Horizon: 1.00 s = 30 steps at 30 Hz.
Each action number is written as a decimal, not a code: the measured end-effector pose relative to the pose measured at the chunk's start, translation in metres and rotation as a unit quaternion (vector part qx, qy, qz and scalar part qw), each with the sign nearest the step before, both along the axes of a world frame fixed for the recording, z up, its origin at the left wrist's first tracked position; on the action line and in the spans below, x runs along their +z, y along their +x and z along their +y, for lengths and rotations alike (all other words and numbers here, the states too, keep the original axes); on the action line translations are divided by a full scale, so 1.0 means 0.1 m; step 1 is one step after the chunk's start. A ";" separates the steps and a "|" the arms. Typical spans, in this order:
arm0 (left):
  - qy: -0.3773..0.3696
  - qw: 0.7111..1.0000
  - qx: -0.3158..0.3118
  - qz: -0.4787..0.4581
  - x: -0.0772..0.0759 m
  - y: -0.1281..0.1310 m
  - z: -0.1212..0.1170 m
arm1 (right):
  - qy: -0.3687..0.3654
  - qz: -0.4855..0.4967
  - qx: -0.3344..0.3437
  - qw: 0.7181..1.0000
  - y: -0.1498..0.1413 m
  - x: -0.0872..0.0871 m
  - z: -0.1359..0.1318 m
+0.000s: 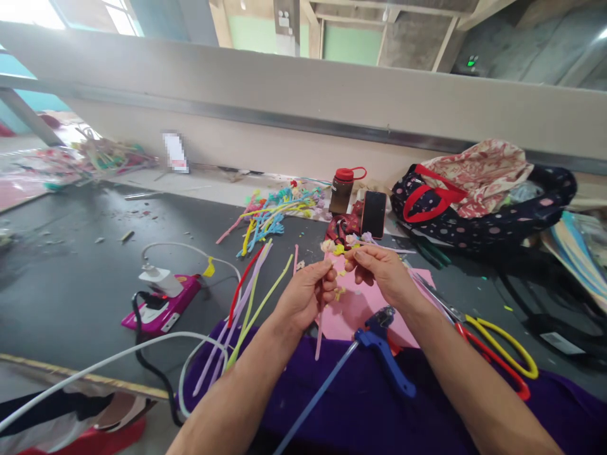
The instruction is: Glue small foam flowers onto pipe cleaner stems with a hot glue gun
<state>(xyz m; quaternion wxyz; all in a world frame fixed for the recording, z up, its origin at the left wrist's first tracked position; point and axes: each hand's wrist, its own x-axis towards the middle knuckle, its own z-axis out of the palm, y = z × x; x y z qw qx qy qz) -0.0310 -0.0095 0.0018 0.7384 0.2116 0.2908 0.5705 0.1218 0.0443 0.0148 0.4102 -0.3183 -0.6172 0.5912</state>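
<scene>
My left hand (308,292) is closed around a pale pink pipe-cleaner stem (319,338), whose lower end hangs below the fist. Just above the fist shows a cream fuzzy flower (327,246); whether it is joined to this stem I cannot tell. Close by on the right, my right hand (379,268) has its thumb and fingertips pinched together beside small yellow fuzzy bits; what they hold, if anything, is too small to make out. Below the hands lie a pink sheet (351,309) and a blue glue gun (386,354) with a long glue stick (322,399) at its back.
Red and yellow-handled scissors (502,347) lie right. Loose pipe cleaners (251,297) and a purple power strip (165,309) with cables are left. Behind stand colourful pipe-cleaner flowers (270,218), a bottle (341,193), a phone (374,215) and a dotted bag (474,218).
</scene>
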 end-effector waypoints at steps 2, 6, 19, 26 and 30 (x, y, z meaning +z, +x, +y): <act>-0.014 0.999 -0.023 -0.034 0.01 -0.02 0.00 | 0.050 -0.016 -0.028 0.998 0.01 0.03 -0.02; -0.028 0.996 -0.048 -0.063 0.02 -0.01 -0.03 | 0.159 -0.063 -0.055 0.984 -0.02 0.09 -0.11; -0.022 0.997 -0.058 -0.040 0.05 0.00 -0.08 | 0.315 -0.143 -0.065 0.936 -0.05 0.11 -0.21; 0.001 0.999 -0.026 0.041 0.09 0.00 -0.09 | 0.281 -0.148 -0.038 0.948 -0.01 0.15 -0.19; 0.020 0.995 -0.008 0.097 0.11 -0.02 -0.08 | 0.277 -0.151 -0.049 0.948 0.05 0.21 -0.17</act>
